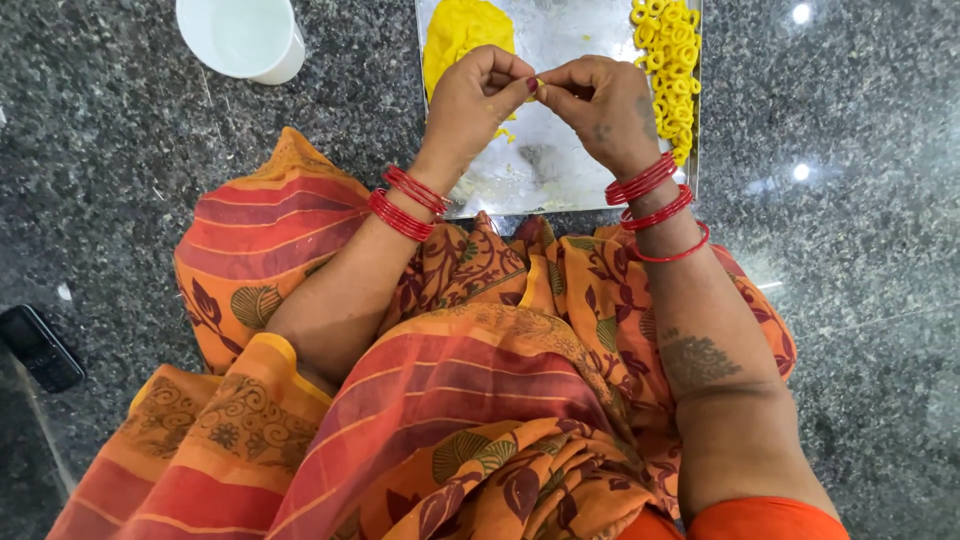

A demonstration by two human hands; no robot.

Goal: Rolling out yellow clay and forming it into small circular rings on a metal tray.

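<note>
A: Start with the big things. What carries it all?

B: A dark stone floor (150,150), with a steel tray (560,150) set on it just past the person's knees. A lump of yellow dough (462,35) sits at the tray's far left corner, and finished rings (672,70) run down its right edge. A white cup (243,35) stands off the tray's left side; a black phone (38,347) lies near the floor's left edge.

A: And the hands?

B: Both hover over the tray's middle. The left hand (472,100) and right hand (605,105) meet at the fingertips, each pinching one small dough bit (538,86) between thumb and forefinger.

A: How should the shaping go?

B: I judge light, even pressure is best, so the thin strip doesn't tear; the ends should overlap slightly and be pressed firmly closed.
</note>
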